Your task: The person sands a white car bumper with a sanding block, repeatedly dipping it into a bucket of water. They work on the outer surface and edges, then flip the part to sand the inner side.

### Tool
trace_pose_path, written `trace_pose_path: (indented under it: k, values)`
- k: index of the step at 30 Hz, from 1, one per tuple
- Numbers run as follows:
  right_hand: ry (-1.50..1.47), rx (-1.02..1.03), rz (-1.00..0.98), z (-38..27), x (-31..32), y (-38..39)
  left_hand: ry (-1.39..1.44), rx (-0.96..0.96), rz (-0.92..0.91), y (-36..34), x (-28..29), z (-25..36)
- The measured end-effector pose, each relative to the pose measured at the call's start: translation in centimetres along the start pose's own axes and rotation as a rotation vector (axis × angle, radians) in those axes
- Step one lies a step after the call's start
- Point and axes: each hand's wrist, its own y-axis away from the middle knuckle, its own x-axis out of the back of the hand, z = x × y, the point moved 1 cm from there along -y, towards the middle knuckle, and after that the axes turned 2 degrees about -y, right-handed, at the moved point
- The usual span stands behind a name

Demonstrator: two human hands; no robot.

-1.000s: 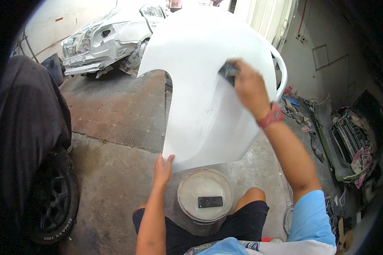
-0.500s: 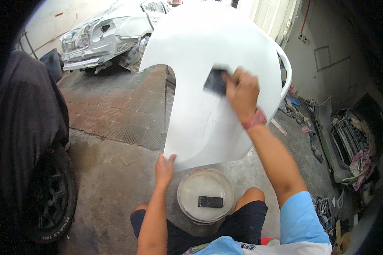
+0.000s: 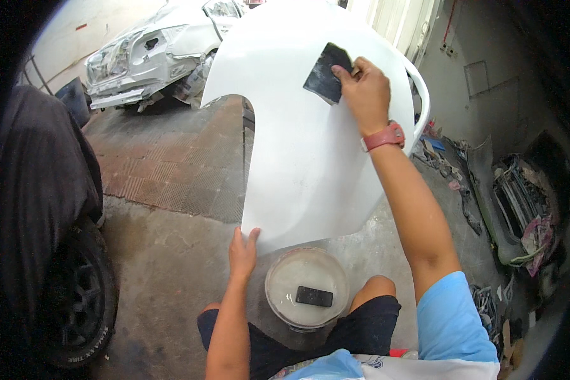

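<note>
Black sheet (image 3: 325, 75) mostly left of the right grip (image 3: 367, 95)

The smooth white body panel (image 3: 291, 164), curved with a rounded notch, stretches away from the left fingers (image 3: 254, 235) at its lower-left corner. The dark, whitish-smeared sheet (image 3: 325, 75) sits aslant, projecting leftward from the right fingers (image 3: 363, 68).

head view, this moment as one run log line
left hand: holds white panel edge | right hand: holds dark sheet | bucket: dark block inside
</note>
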Motion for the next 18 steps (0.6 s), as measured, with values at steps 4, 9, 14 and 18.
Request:
trace_pose_path:
  k: [4, 9, 14, 18]
  values:
    - [0.151, 0.175, -0.143, 2.5, -1.8, 5.3, 0.012, -0.017, -0.002, 0.0, -0.1, 0.0]
    - [0.006, 0.169, -0.353, 4.9, 0.5, 17.4, 0.042, -0.011, 0.003, -0.4, -0.1, -0.3]
    - [-0.184, -0.643, -0.656, 2.9, 4.3, 30.8, 0.047, -0.011, -0.016, -0.5, 0.2, -0.7]
    - [-0.260, -0.798, -0.900, 4.0, 6.0, 43.5, 0.044, -0.003, -0.023, -0.7, 0.1, -0.9]
